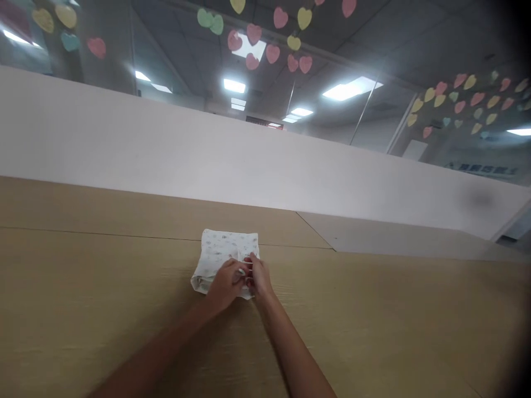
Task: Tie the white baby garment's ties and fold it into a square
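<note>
A folded white cloth piece (219, 244) with a small scattered print lies on the wooden table; its near left end shows a rolled, layered fold. My left hand (226, 283) is over its near edge, fingers curled inward and closed. Close against it, my right hand (260, 276) is at the cloth's right side with its fingers bent in a pinch. Thin white string (248, 262) shows between the fingertips of both hands. The fingers partly hide where it joins the cloth. A pale spot shows at the left fingertips, too small to name.
The wooden tabletop (103, 287) has a seam running across it behind the cloth. A grey panel (373, 235) is at the back right. Beyond stands a low white partition (166, 149), with glass above it carrying paper hearts (280, 17).
</note>
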`<state>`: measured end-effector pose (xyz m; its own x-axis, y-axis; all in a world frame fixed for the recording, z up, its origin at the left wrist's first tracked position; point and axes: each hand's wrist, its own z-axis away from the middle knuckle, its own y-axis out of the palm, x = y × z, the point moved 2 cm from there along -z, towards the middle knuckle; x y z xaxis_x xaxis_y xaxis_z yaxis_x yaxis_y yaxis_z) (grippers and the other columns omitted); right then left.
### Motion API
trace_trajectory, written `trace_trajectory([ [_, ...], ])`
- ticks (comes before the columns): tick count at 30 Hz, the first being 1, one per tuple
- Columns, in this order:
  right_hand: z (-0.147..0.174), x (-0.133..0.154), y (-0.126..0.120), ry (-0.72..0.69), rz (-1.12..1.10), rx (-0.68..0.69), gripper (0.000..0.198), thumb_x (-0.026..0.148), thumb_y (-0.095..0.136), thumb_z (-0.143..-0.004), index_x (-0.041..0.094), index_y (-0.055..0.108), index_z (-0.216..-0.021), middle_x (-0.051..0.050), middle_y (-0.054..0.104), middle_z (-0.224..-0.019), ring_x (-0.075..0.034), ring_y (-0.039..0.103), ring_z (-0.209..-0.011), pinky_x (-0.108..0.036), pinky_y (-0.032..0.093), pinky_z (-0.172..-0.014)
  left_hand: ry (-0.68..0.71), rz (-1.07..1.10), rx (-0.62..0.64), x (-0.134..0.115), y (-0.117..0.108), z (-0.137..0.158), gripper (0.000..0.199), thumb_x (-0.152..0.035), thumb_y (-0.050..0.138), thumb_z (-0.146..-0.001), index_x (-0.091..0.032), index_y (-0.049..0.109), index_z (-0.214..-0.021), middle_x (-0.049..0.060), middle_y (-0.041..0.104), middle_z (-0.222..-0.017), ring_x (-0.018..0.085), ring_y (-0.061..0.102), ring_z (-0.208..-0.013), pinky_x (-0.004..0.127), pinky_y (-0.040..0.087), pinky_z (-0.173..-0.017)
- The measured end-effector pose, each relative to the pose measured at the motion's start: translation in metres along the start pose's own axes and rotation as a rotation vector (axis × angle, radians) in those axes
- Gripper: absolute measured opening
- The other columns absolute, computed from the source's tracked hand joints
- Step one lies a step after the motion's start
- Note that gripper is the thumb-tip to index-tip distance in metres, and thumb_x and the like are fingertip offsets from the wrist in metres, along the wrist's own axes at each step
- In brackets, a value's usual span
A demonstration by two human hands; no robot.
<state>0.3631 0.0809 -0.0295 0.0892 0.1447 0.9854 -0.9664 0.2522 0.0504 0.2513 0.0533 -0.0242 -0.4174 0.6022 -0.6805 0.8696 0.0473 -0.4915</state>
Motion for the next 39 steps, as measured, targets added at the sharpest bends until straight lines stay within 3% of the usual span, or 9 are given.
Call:
trace_trajectory([
  [3,-0.002,0.000,-0.002,-0.103,0.226,-0.010,0.027,0.035,0.050,-0.081,0.011,0.056,-0.093,0.002,0.051,-0.057,-0.007,0.041,-0.035,-0.019,0.030,-0.031,0.044,-0.058,0.122,0.002,0.001,0.009,0.037,-0.008,0.045,-0.070,-0.019,0.059,-0.102,0.006,0.062,-0.104,0.021,0.053,-0.101,0.034,0.042,-0.090],
  [6,-0.002,0.000,-0.002,-0.200,0.479,-0.019,0.030,0.017,0.051,-0.076,0.012,0.054,-0.105,0.001,0.055,-0.064,-0.007,0.043,-0.037,-0.019,0.034,-0.035,0.061,-0.205,0.186,0.014,-0.019,0.023,0.047,-0.007,0.043,-0.072,-0.023,0.054,-0.115,0.005,0.060,-0.113,0.021,0.050,-0.108,0.037,0.038,-0.095],
  [9,0.000,0.003,-0.003,-0.211,0.572,-0.043,0.034,0.013,0.048,-0.076,0.014,0.053,-0.110,-0.001,0.057,-0.075,-0.006,0.045,-0.038,-0.019,0.036,-0.036,0.041,-0.330,0.183,0.030,-0.049,0.037,0.040,-0.015,0.045,-0.077,-0.024,0.054,-0.116,0.005,0.060,-0.113,0.022,0.050,-0.108,0.039,0.038,-0.095],
  [13,0.003,0.006,-0.005,-0.202,0.594,-0.042,0.035,0.029,0.050,-0.080,0.013,0.051,-0.112,-0.004,0.058,-0.084,-0.007,0.048,-0.040,-0.020,0.038,-0.040,-0.041,-0.396,0.143,0.047,-0.076,0.044,0.024,-0.028,0.048,-0.081,-0.022,0.060,-0.101,0.005,0.063,-0.104,0.022,0.054,-0.100,0.038,0.041,-0.090],
  [17,0.003,0.004,-0.009,-0.253,0.705,-0.047,0.041,0.020,0.055,-0.076,0.015,0.049,-0.116,-0.004,0.059,-0.087,-0.007,0.051,-0.048,-0.019,0.038,-0.046,-0.063,-0.363,0.205,0.052,-0.079,0.043,0.022,-0.030,0.044,-0.083,-0.021,0.063,-0.091,0.005,0.064,-0.097,0.021,0.057,-0.093,0.035,0.044,-0.082],
  [22,-0.002,0.003,-0.016,-0.254,0.736,-0.055,0.043,0.005,0.047,-0.072,0.017,0.049,-0.113,-0.002,0.057,-0.086,-0.007,0.050,-0.049,-0.018,0.035,-0.046,-0.081,-0.362,0.288,0.049,-0.080,0.043,0.025,-0.026,0.043,-0.080,-0.021,0.063,-0.095,0.006,0.064,-0.103,0.021,0.058,-0.094,0.033,0.046,-0.081],
  [29,0.001,0.011,-0.022,-0.373,0.979,-0.118,0.025,0.003,0.056,-0.063,0.014,0.056,-0.085,-0.002,0.058,-0.080,-0.011,0.052,-0.067,-0.020,0.032,-0.056,-0.011,-0.497,0.289,0.053,-0.096,0.040,0.037,-0.016,0.046,-0.070,-0.022,0.063,-0.102,0.005,0.065,-0.106,0.022,0.058,-0.098,0.036,0.041,-0.089],
  [34,0.005,0.020,-0.023,-0.388,1.179,-0.122,0.013,0.005,0.054,-0.070,0.014,0.060,-0.077,-0.006,0.060,-0.083,-0.013,0.052,-0.074,-0.022,0.029,-0.059,-0.014,-0.511,0.301,0.055,-0.097,0.038,0.032,-0.019,0.046,-0.071,-0.023,0.064,-0.098,0.004,0.066,-0.104,0.022,0.059,-0.097,0.036,0.042,-0.087],
  [39,0.007,0.031,-0.049,-0.399,1.262,-0.146,0.020,0.005,0.047,-0.076,0.014,0.064,-0.077,-0.009,0.061,-0.087,-0.014,0.053,-0.073,-0.023,0.027,-0.057,-0.035,-0.407,0.328,0.054,-0.101,0.039,0.037,-0.019,0.045,-0.071,-0.025,0.063,-0.102,0.002,0.066,-0.108,0.021,0.059,-0.099,0.035,0.042,-0.089],
])
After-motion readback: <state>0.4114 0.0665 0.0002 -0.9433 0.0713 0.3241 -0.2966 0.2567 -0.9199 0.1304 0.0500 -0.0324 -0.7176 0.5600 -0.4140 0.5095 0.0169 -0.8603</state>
